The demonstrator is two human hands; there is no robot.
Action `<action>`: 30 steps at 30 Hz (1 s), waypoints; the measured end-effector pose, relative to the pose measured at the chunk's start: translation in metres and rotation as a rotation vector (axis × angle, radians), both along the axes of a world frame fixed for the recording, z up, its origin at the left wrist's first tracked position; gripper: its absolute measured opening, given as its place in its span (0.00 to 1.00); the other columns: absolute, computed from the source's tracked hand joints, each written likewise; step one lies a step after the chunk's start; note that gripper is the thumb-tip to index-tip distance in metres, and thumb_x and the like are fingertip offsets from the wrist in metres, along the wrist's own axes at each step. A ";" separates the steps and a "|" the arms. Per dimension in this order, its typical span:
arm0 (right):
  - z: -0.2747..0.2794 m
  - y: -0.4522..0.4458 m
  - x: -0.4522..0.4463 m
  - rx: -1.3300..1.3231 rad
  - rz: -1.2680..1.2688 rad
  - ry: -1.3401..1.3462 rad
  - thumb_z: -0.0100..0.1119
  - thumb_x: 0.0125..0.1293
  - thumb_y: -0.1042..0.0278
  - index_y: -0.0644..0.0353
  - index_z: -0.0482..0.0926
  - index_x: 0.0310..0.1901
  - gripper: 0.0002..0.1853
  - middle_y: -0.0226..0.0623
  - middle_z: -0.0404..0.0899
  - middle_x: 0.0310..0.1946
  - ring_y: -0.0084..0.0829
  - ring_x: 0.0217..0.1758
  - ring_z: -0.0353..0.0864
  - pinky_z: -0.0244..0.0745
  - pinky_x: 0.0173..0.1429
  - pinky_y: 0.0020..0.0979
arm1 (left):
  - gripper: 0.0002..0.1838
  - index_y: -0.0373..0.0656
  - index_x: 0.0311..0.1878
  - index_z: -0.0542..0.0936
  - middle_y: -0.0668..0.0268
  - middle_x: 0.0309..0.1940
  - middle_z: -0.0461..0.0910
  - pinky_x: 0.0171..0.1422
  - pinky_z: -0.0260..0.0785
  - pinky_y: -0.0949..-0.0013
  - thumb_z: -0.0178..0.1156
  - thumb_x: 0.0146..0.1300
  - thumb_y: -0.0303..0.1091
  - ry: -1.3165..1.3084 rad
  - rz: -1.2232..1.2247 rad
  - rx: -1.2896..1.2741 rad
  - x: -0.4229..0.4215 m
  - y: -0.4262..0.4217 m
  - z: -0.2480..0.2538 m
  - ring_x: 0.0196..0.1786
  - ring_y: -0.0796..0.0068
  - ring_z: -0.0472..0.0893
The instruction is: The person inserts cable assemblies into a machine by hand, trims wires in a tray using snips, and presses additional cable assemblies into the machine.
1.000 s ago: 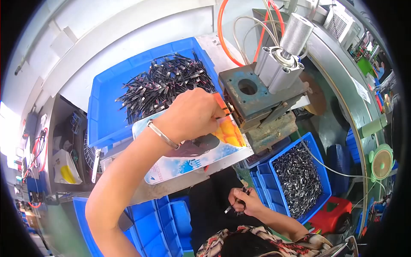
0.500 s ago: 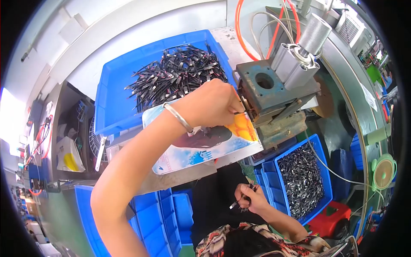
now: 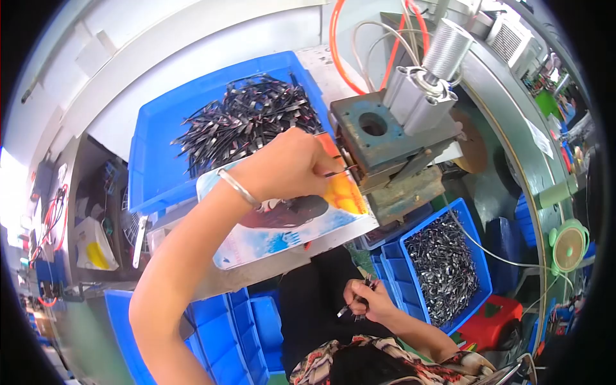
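Note:
My left hand (image 3: 301, 163), with a silver bangle at the wrist, is closed in a pinch on a thin black wire piece (image 3: 338, 172). The wire's tip points at the front of the metal press (image 3: 378, 138); I cannot tell whether it is inside. Below the bench edge, over my lap, my right hand (image 3: 369, 299) is curled around several dark wire pieces (image 3: 360, 308) with shiny ends. Under my left hand lies a printed sheet (image 3: 295, 240). Behind it a blue tray (image 3: 154, 170) holds a heap of similar black wire pieces (image 3: 256, 115).
At the lower right a blue crate (image 3: 484, 276) is filled with dark, shiny-ended pieces. A red stool (image 3: 491, 321) and a small green fan (image 3: 568, 247) stand beyond it. Orange air hoses (image 3: 337, 45) run behind the press cylinder (image 3: 446, 48). Stacked blue bins (image 3: 224, 333) sit at lower left.
My left hand has drawn back slightly from the press, and the wire between its fingers now shows. The whole view has shifted a little. My right hand still grips its bunch.

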State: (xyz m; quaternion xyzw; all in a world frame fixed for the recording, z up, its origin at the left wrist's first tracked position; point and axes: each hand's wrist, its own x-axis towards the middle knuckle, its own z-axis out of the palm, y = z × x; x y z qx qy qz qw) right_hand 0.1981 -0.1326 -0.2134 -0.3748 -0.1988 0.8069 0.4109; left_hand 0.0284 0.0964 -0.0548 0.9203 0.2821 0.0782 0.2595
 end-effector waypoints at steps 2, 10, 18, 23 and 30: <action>0.000 0.000 -0.001 -0.016 0.006 0.000 0.47 0.65 0.57 0.63 0.71 0.23 0.19 0.24 0.57 0.10 0.15 0.12 0.51 0.46 0.17 0.20 | 0.19 0.45 0.41 0.80 0.56 0.18 0.72 0.28 0.66 0.71 0.55 0.40 0.28 0.003 -0.007 -0.012 0.001 -0.001 0.001 0.19 0.67 0.71; 0.000 0.002 -0.006 0.032 0.034 -0.003 0.44 0.66 0.54 0.63 0.70 0.22 0.21 0.25 0.57 0.10 0.16 0.12 0.53 0.47 0.17 0.21 | 0.18 0.45 0.40 0.81 0.56 0.19 0.72 0.28 0.66 0.71 0.55 0.41 0.28 -0.025 -0.058 0.044 -0.001 0.001 -0.003 0.18 0.67 0.70; 0.008 0.005 -0.013 0.237 -0.089 0.064 0.47 0.63 0.48 0.57 0.68 0.19 0.22 0.29 0.57 0.08 0.25 0.11 0.57 0.50 0.15 0.27 | 0.08 0.38 0.27 0.80 0.52 0.21 0.75 0.29 0.70 0.63 0.54 0.44 0.30 0.087 0.085 0.433 0.008 -0.016 -0.006 0.24 0.57 0.76; 0.017 0.006 -0.014 0.176 -0.108 0.146 0.48 0.63 0.49 0.51 0.68 0.26 0.15 0.27 0.55 0.08 0.24 0.11 0.56 0.48 0.12 0.27 | 0.06 0.37 0.21 0.76 0.53 0.21 0.75 0.28 0.70 0.60 0.55 0.45 0.30 0.046 0.159 0.499 0.008 -0.033 -0.003 0.24 0.56 0.77; 0.044 0.027 -0.033 0.234 -0.275 0.243 0.45 0.63 0.48 0.53 0.68 0.29 0.16 0.26 0.59 0.13 0.20 0.11 0.56 0.48 0.12 0.22 | 0.07 0.44 0.17 0.73 0.68 0.22 0.68 0.22 0.65 0.71 0.56 0.44 0.35 -0.012 -0.050 0.295 -0.004 -0.127 0.006 0.31 0.73 0.72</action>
